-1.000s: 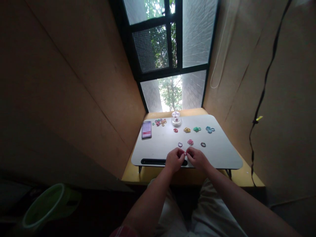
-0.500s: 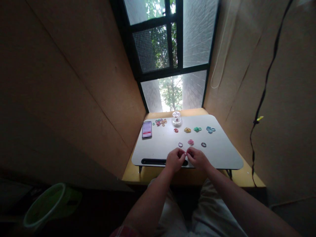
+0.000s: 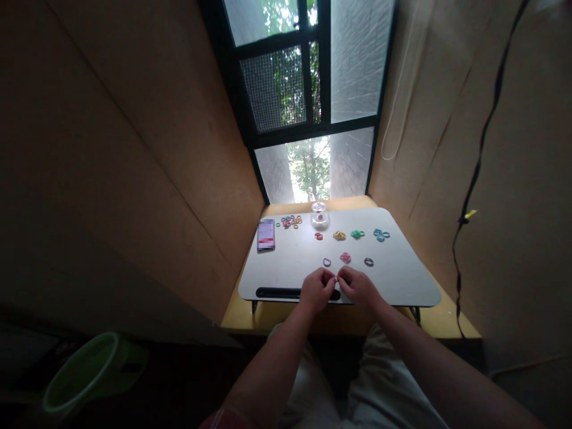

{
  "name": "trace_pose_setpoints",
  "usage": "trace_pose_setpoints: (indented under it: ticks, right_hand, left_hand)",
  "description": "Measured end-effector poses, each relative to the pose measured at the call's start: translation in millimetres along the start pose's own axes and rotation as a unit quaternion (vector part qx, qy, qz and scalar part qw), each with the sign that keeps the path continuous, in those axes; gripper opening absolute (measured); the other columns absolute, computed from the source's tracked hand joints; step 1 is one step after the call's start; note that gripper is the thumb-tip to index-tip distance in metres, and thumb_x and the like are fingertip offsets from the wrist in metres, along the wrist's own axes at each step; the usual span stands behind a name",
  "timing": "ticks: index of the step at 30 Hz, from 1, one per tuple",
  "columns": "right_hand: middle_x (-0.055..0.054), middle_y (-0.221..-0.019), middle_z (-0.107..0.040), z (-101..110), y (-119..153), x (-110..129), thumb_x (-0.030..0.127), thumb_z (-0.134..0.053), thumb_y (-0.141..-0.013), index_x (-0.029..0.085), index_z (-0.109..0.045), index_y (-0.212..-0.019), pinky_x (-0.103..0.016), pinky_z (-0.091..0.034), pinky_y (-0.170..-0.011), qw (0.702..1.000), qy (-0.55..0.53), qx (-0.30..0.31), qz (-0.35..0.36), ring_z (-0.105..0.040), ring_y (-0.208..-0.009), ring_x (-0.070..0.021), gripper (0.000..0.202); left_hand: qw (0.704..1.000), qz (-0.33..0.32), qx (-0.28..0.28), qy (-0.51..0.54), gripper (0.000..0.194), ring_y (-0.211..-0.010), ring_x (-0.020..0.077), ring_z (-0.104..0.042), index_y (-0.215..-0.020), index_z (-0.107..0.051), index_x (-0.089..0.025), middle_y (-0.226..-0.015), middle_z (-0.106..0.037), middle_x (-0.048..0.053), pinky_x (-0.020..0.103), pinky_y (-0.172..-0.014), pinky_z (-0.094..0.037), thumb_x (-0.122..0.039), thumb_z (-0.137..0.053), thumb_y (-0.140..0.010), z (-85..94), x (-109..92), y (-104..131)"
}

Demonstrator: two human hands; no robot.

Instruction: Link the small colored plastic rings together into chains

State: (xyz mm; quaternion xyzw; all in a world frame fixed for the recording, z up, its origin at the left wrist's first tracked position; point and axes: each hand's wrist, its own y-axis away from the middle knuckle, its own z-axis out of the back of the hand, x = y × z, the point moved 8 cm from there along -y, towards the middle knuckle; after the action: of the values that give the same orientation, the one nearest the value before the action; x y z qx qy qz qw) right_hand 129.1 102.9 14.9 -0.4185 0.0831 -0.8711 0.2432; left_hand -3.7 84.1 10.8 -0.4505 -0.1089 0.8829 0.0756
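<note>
My left hand (image 3: 319, 288) and my right hand (image 3: 356, 286) meet above the front edge of a white lap table (image 3: 286, 262). Both are closed in a pinch, fingertips nearly touching. Something small and pale pinkish shows between them, too small to name. Just beyond my fingers lie a purple band (image 3: 327, 262), a pile of pink bands (image 3: 345, 257) and a dark band (image 3: 369, 261). Farther back, small piles sit in a row: red bands (image 3: 319, 236), yellow bands (image 3: 339, 236), green bands (image 3: 357, 234) and blue bands (image 3: 381, 235).
A mixed heap of coloured bands (image 3: 291, 222) lies at the back left, near a phone (image 3: 266, 235). A clear round container (image 3: 320, 220) stands at the back. A black strip (image 3: 277, 292) runs along the front edge. A green bin (image 3: 84, 372) is on the floor at left.
</note>
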Motion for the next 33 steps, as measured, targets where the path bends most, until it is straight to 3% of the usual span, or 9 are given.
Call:
trace_pose_setpoints:
  ticks: [18, 33]
  right_hand:
    - [0.003, -0.062, -0.054, 0.7, 1.4, -1.0, 0.021, -0.048, -0.084, 0.021, -0.050, -0.076, -0.024, -0.032, -0.055, 1.000, -0.008, -0.015, -0.012, -0.049, -0.055, -0.0127, 0.008]
    - [0.003, -0.064, -0.052, 2.1, 1.1, 2.6, 0.016, -0.050, -0.079, 0.021, -0.049, -0.072, -0.024, -0.036, -0.058, 1.000, -0.023, -0.014, 0.012, -0.048, -0.059, -0.0127, 0.008]
  left_hand:
    - [0.998, -0.002, 0.050, 0.046, 0.020, -0.067, 0.0133, -0.060, -0.085, -0.062, -0.020, -0.077, -0.069, -0.001, 0.025, -0.064, -0.042, -0.036, -0.050, -0.091, -5.3, -1.7, 0.4]
    - [0.997, 0.013, 0.033, 0.063, 0.020, -0.071, 0.0137, -0.065, -0.100, -0.065, -0.022, -0.081, -0.072, 0.000, 0.025, -0.068, -0.047, -0.031, -0.052, -0.088, -5.0, 0.9, -0.2]
